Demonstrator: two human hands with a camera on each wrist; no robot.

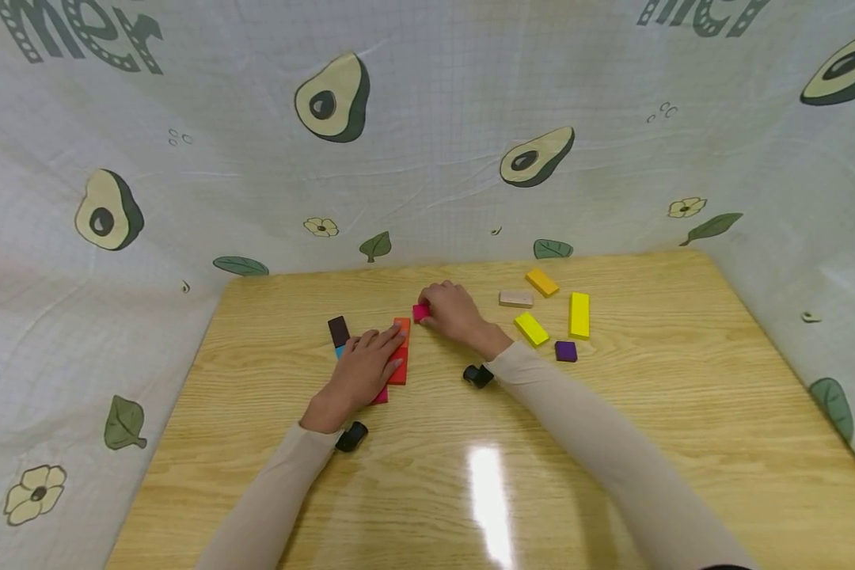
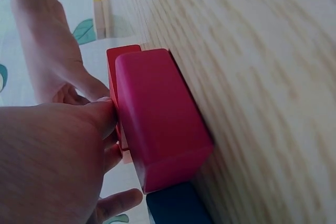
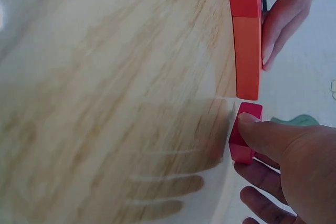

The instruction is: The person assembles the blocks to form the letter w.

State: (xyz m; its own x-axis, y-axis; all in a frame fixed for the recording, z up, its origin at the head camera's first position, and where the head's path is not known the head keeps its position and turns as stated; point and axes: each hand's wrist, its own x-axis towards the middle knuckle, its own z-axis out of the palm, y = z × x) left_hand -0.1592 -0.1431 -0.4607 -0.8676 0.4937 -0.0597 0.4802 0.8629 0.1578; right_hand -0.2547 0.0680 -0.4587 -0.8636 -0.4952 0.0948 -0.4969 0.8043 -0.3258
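Presently, I observe the right hand (image 1: 454, 311) pinching a small pink block (image 1: 420, 313) between thumb and fingers, just beyond the far end of an orange block (image 1: 402, 325); whether it touches the table (image 1: 613, 459), I cannot tell. The left hand (image 1: 359, 368) lies with fingers spread over the orange block and an adjoining red block (image 1: 399, 374). I note a magenta block (image 2: 163, 119) near its wrist, a black block (image 1: 338, 331) beyond its knuckles, and a purple block (image 1: 566, 351) well to the right.
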